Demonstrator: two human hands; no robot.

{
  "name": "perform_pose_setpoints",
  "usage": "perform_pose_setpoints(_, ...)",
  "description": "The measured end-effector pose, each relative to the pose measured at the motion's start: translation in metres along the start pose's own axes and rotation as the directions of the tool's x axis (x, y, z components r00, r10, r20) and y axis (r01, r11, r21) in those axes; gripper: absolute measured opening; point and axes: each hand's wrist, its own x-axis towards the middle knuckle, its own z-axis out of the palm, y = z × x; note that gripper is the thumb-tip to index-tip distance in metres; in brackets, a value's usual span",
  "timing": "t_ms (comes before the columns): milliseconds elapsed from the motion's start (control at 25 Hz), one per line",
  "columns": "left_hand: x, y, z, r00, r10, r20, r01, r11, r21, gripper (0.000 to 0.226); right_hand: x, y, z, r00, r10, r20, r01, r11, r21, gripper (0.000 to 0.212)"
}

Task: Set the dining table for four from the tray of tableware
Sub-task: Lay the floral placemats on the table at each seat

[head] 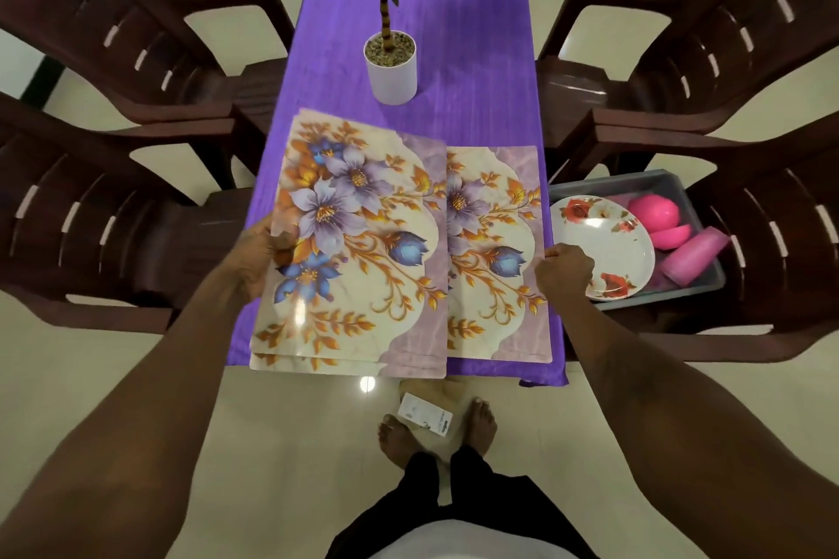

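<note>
Purple tablecloth (472, 59): left hand (261, 256) grips placemat stack (354, 250) (right hand (565, 270) pinches flat placemat (495, 250) beside it).

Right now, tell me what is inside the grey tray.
In the grey tray: a floral plate, pink bowls, a pink cup on its side. The plate hides whatever lies beneath it; the right hand covers its near edge.

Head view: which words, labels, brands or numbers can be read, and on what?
Nothing legible.
White card on the floor: dark print, too small and blurred to read.
Floral placemats, floral plate and grey tray: no lettering visible.
</note>
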Motion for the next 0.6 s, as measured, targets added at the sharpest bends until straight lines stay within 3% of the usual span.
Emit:
perform_pose_setpoints(200,0.006,-0.014,0.01,0.998,-0.021,-0.051,0.025,0.998,0.063,0.032,0.007,0.001,-0.004,1.0,-0.006,0.009,0.006,1.0,-0.016,0.028)
perform_pose_setpoints(360,0.013,-0.022,0.007,0.998,-0.041,-0.047,0.044,0.998,0.052,0.044,0.008,0.007,-0.008,1.0,0.019,0.024,-0.021,0.998,0.057,0.035)
perform_pose_setpoints(600,0.017,-0.029,0.023,0.996,-0.035,-0.082,0.04,0.998,0.057,0.033,0.01,0.01,-0.012,1.0,-0.01,0.02,0.009,0.999,0.043,0.03)
